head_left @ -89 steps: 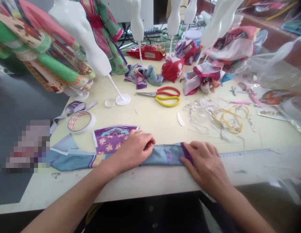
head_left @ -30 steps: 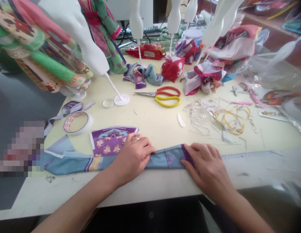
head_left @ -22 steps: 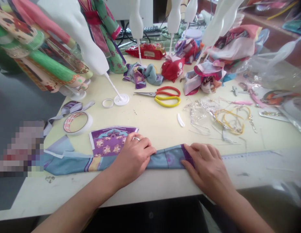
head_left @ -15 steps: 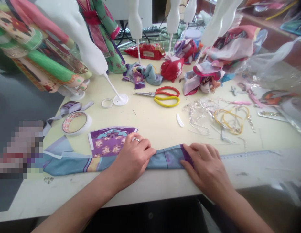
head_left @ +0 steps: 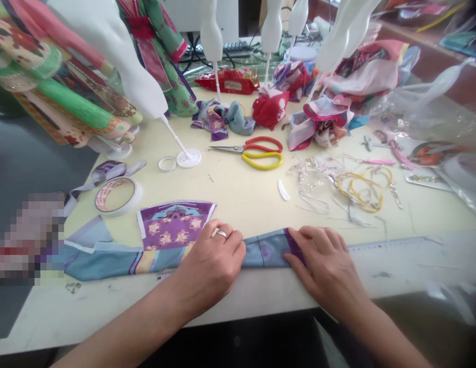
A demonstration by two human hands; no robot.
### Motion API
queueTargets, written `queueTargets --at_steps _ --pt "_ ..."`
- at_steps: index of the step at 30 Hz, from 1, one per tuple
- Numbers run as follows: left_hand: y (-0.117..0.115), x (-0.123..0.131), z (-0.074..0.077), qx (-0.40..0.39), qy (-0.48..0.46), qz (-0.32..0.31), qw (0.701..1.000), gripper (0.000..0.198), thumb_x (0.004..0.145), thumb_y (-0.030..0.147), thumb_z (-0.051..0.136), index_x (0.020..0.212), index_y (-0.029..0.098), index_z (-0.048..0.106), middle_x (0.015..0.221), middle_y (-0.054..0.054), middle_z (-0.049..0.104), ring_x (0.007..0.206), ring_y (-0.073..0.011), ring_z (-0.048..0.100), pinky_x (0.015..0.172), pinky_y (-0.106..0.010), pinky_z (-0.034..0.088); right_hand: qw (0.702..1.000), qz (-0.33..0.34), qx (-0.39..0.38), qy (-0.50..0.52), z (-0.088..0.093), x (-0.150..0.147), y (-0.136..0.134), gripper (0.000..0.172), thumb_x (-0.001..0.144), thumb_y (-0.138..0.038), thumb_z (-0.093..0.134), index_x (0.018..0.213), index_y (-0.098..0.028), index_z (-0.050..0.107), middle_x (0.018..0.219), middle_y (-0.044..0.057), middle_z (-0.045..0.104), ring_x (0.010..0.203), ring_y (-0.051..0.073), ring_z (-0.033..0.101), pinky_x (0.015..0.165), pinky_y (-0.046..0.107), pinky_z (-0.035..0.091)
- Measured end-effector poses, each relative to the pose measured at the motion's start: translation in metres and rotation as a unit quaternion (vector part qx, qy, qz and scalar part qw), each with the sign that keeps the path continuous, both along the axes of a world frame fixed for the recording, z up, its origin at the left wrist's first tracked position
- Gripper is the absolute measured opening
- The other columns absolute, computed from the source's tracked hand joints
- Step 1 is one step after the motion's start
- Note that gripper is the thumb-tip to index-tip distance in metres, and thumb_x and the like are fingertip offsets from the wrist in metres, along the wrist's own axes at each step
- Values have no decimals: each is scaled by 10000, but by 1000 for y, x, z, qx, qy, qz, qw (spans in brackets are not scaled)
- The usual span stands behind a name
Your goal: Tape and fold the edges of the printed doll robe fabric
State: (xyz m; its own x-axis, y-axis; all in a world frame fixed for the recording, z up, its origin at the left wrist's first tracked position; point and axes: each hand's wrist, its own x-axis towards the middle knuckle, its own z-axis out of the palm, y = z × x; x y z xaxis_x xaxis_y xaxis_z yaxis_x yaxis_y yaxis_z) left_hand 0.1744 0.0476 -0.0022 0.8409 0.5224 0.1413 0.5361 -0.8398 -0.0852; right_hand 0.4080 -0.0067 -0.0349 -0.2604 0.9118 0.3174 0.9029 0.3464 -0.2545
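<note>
A long folded piece of blue fabric [head_left: 256,252] with yellow and purple bands lies flat along the front of the table. My left hand [head_left: 218,258], a ring on one finger, is curled closed over its middle, hiding the fingertips. At the purple right end, my right hand [head_left: 326,260] holds the cloth between thumb and fingers. Behind the blue strip, left of my left hand, lies a purple patterned fabric panel [head_left: 174,225] with pale edges, its lower edge against the strip.
Scissors [head_left: 263,153] with red and yellow handles lie mid-table. A tape roll [head_left: 118,195] sits at left, near a white mannequin stand [head_left: 188,157]. Bead strings [head_left: 310,184] and yellow cord [head_left: 360,191] lie at right. Crumpled cloth [head_left: 270,108] and mannequins stand behind.
My left hand has shifted slightly right and down, and its fingers have curled in more. My right hand stays at the purple end. The whole view has drifted slightly.
</note>
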Motion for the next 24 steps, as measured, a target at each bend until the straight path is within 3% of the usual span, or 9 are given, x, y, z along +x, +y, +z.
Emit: queueTargets --at_steps 12,19,24 --pt "-12 0 -10 23 -7 3 1000 182 879 135 437 944 121 607 823 -85 609 736 -213 528 735 -416 421 1000 2 -1 -2 0 0 0 354 860 -264 556 1160 -76 571 977 129 549 893 261 488 801 430 432" --pt "-8 4 -8 -44 -18 31 998 383 913 304 439 1215 83 523 960 -108 618 855 -250 531 814 -416 411 1000 1 -2 -2 0 1 0 355 860 -268 552 1167 -91 568 984 128 550 909 264 492 814 434 434" --pt "-4 7 -7 -96 -1 37 995 525 900 460 426 1297 121 478 935 -104 590 857 -265 519 792 -410 414 1000 3 -1 -6 0 0 0 356 861 -266 556 1162 -75 574 976 132 552 906 264 487 810 433 434"
